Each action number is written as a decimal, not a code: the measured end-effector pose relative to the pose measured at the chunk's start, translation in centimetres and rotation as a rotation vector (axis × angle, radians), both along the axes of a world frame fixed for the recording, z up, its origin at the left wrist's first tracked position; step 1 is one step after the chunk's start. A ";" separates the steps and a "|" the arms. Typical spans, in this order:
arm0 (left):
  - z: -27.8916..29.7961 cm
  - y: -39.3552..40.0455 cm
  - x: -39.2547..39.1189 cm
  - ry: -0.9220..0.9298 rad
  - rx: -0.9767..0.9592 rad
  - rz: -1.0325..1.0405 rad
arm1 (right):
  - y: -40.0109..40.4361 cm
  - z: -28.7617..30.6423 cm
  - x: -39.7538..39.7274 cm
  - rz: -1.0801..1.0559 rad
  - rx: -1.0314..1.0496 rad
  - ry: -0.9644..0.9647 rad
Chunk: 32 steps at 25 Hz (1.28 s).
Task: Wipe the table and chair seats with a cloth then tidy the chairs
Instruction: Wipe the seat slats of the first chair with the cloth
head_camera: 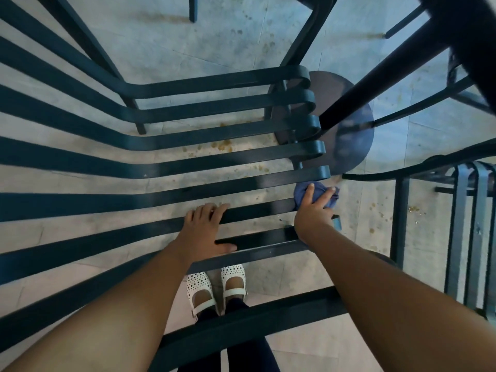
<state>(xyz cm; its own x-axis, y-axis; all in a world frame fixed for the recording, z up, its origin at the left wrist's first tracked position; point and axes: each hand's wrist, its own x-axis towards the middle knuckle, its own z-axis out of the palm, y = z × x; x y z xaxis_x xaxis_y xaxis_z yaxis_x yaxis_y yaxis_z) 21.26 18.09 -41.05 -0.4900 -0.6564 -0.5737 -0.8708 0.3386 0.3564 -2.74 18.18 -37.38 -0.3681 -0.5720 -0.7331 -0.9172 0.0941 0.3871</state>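
The right hand (314, 210) presses a blue cloth (308, 193) onto the front end of a chair (161, 167) slat, its fingers spread and bent over the bunched fabric, thumb out to the right; the cloth sits on the rolled edge of the seat, on the slat nearest but one to the person's side. The left hand (206, 229) lies just to the left on the same dark slatted seat, fingers curled over one slat and thumb stretched along the next slat toward the body, so it grips that slat from above. Both bare forearms reach in from the bottom of the view. Between them, seen through the gaps in the slats, stand two white shoes (214, 288) with dark dots, above dark trouser legs. The slats run left to right and bend up at the left into the chair's back. Beyond the seat's front edge is a round dark table base (357, 135) with a dark post rising from it. A second chair (467, 237) of the same kind stands at the right. The pale floor (214, 36) carries scattered brownish stains.
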 end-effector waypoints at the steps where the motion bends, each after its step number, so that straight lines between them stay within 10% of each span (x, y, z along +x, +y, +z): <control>1: 0.4 0.2 0.7 -0.040 0.022 -0.017 | 0.2 0.1 1.1 0.016 0.032 -0.022; 8: 3.0 0.6 5.9 -0.398 0.098 -0.041 | 1.2 3.1 11.6 -0.082 0.129 -0.399; 13: 3.5 -0.1 7.4 -0.229 0.124 0.087 | 1.9 2.6 15.4 0.509 -0.001 -0.664; 19: 2.8 0.7 7.4 -0.179 0.087 0.117 | 2.3 -0.6 21.0 0.945 -0.030 -0.515; 32: 0.9 1.2 6.5 0.039 -0.271 -0.114 | 1.7 -2.3 11.5 1.155 -0.099 -0.571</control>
